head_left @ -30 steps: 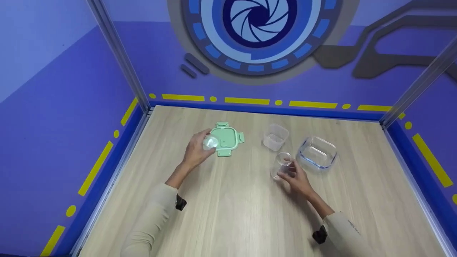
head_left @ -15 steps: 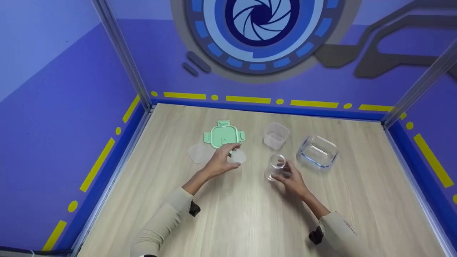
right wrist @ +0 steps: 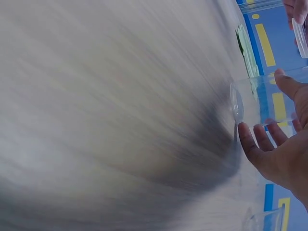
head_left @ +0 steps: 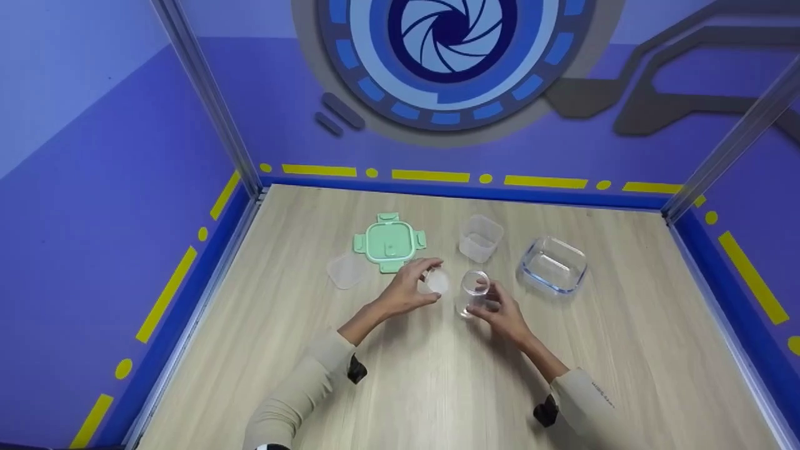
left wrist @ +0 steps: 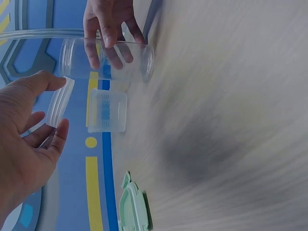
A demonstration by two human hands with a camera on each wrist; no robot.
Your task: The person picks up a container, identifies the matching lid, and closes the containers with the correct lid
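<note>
Both arms wear long beige sleeves (head_left: 300,394) that end at the wrists, leaving the left hand (head_left: 406,292) and right hand (head_left: 503,315) bare. A small black device (head_left: 356,369) is strapped at the left cuff. A like black device (head_left: 542,414) sits at the right cuff, whose sleeve bears a short line of dark lettering toward 4 o'clock.

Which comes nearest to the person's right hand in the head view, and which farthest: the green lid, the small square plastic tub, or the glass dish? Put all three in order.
Measured from the right hand, which holds the clear round jar:
1. Small square plastic tub, just behind the hand.
2. Glass dish, off to its right; close to the tub's distance, so these two are nearly tied.
3. Green lid, far left, beyond the left hand.
</note>
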